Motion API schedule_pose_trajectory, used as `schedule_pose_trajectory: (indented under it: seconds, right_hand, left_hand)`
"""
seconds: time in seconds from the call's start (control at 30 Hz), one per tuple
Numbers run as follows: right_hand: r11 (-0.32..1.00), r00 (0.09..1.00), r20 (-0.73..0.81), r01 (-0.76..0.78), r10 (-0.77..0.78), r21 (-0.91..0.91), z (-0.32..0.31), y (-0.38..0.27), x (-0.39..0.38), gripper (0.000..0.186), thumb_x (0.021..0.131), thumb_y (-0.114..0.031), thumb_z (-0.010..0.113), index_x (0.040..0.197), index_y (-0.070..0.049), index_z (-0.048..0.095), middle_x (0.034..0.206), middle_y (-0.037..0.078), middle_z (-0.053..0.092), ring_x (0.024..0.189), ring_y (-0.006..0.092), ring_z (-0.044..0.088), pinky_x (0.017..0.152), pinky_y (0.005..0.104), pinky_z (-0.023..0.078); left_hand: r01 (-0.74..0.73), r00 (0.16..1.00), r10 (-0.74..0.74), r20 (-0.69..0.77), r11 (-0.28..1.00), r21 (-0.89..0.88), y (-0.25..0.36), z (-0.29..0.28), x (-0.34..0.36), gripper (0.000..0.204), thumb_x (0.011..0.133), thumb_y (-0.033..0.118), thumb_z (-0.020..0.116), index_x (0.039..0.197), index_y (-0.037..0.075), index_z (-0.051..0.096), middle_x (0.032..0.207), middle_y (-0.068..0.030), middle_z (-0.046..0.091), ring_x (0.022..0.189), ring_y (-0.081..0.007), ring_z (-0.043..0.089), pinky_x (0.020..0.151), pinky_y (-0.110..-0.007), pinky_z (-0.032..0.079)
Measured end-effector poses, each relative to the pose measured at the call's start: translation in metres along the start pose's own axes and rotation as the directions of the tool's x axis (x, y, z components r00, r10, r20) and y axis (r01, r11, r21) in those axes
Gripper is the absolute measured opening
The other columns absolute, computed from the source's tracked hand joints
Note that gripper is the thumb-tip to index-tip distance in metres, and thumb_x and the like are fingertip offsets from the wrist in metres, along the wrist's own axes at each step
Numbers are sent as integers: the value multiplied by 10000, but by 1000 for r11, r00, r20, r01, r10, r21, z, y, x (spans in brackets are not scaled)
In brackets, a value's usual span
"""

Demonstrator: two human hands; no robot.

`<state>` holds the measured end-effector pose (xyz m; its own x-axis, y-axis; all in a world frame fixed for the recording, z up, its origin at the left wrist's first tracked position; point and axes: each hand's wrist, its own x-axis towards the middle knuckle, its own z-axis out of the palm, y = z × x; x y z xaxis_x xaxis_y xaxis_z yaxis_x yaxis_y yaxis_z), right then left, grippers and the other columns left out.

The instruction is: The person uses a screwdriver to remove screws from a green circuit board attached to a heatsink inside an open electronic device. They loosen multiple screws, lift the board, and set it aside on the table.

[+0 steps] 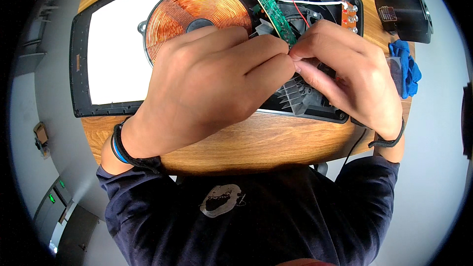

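While I bring both hands together over the open housing (311,117), the green board (270,7) stands tilted between the copper coil (197,7) and the orange strip (348,17), its lower end at my fingertips. My left hand (209,86) is curled, its tips hidden; my right (347,66) bends thumb and forefinger close together. I cannot tell what either grips. A finned heat sink (294,97) shows beneath them. Red (297,8) and white wires (315,3) run near the board; a blue cloth (409,71) lies at the table's (236,140) right edge.

Coil (224,7) copper, ringed; circuit board (271,10) green; cloth (408,71) blue
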<state>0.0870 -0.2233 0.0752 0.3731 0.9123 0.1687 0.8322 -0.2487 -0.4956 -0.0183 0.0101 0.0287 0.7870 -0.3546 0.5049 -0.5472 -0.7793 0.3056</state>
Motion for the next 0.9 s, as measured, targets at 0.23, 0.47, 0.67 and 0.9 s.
schedule_pose_trajectory:
  seconds: [0.23, 0.47, 0.67, 0.9]
  right_hand:
    - [999, 999, -18, -28, 29, 44, 1, 1, -3, 185, 941, -31, 837, 1098, 29, 761, 1054, 155, 729, 955, 342, 739, 835, 389, 592]
    - [984, 984, -35, -175, 174, -16, -20, 3, -20, 147, 990, -30, 802, 1115, 32, 757, 1064, 117, 752, 982, 252, 753, 851, 351, 596]
    - [777, 798, -234, -599, 556, -194, -41, 37, -84, 237, 1077, -193, 776, 1013, 15, 682, 900, 118, 735, 769, 196, 738, 683, 334, 598]
    - [744, 750, -121, -661, 650, -96, -26, 54, -139, 197, 1040, -106, 758, 1156, 14, 653, 993, 192, 769, 876, 358, 765, 808, 435, 608]
  left_hand:
    - [2, 1000, -1, 23, 1000, -8, 0, -2, 0, 175, 841, 116, 795, 1015, 100, 792, 1126, -9, 820, 841, -227, 755, 708, -354, 610]
    - [27, 1000, -26, 18, 998, -55, 2, -5, 2, 268, 782, 76, 835, 1049, 88, 809, 1123, -24, 830, 837, -234, 759, 721, -356, 613]
    - [38, 998, -33, 62, 996, -86, 2, -7, 5, 298, 763, 22, 835, 1058, 52, 803, 1140, -58, 836, 846, -253, 766, 749, -353, 610]
    - [12, 1000, -10, 26, 998, -58, 0, -2, 4, 248, 780, 21, 788, 1027, 39, 787, 1133, -46, 817, 834, -228, 733, 736, -341, 598]
